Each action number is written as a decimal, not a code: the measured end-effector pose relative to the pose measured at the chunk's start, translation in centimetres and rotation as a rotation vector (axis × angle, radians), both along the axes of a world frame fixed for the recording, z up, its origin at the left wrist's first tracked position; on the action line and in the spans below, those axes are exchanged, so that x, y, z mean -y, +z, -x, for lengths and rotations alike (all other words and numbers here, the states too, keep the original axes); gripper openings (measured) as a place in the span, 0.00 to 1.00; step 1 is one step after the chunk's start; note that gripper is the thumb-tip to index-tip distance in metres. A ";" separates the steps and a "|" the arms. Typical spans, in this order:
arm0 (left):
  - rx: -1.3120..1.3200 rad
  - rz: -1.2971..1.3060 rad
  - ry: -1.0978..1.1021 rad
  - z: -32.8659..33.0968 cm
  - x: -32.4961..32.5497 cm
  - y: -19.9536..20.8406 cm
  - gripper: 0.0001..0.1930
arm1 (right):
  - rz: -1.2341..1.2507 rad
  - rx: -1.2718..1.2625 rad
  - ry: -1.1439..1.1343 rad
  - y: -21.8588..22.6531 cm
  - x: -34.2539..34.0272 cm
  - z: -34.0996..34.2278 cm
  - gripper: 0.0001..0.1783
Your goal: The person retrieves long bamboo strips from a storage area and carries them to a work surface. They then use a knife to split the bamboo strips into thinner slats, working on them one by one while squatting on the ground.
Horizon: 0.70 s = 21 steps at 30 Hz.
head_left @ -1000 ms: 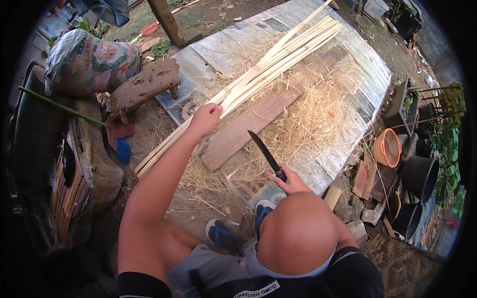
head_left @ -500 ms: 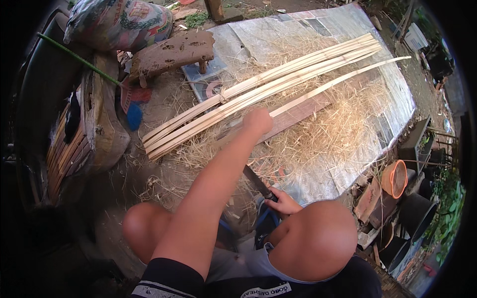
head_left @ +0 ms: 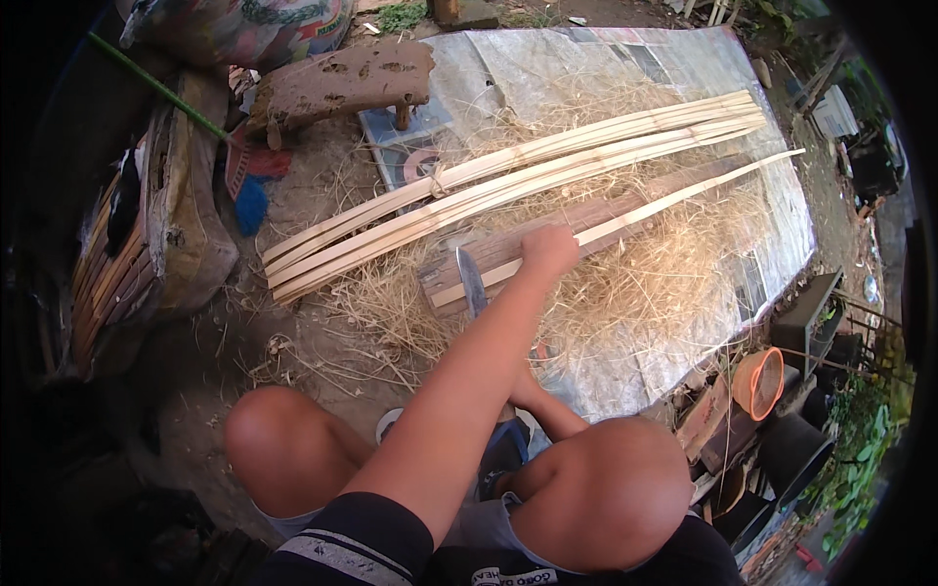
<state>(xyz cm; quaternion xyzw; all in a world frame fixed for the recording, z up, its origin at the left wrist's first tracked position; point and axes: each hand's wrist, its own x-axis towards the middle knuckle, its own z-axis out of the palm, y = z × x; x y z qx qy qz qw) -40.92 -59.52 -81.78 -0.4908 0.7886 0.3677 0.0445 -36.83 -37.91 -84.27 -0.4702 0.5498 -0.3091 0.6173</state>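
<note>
My left hand [head_left: 552, 249] is closed around a long pale strip of wood or bamboo [head_left: 674, 200]. The strip lies along a weathered brown board [head_left: 596, 213], its far end reaching past the board at the right. A knife blade [head_left: 471, 281] points away from me, next to the strip's near end at the board's left end. Behind my left forearm, my right hand [head_left: 530, 393] shows only in part; its fingers and the knife's handle are covered now, though the earlier frame shows it gripping that handle. Beyond the board lies a bundle of similar strips [head_left: 508, 181], tied near its middle.
Curly shavings [head_left: 674, 269] are heaped on a silvery sheet [head_left: 611, 376]. A low, worn wooden bench [head_left: 342, 88] and a stuffed sack [head_left: 264, 29] stand at the far left. Toward the right are an orange basket [head_left: 759, 383] and a black bucket [head_left: 796, 449]. My knees flank my arms.
My left hand has moved right along the board with the strip, whose near end now shows. The knife has moved forward and its blade is upright beside the strip. The view has shifted slightly.
</note>
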 end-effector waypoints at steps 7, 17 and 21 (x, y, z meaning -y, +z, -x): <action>-0.107 0.122 -0.003 1.2 0.0 -2.3 0.17 | 0.097 -0.157 0.109 0.5 2.2 1.9 0.31; -0.126 0.232 -0.030 1.0 -0.5 -2.8 0.17 | 0.364 -0.144 -0.012 -1.0 -1.1 -1.9 0.28; -0.151 0.277 -0.043 0.7 -1.5 -3.6 0.16 | 0.070 -0.175 0.117 0.5 3.1 1.5 0.28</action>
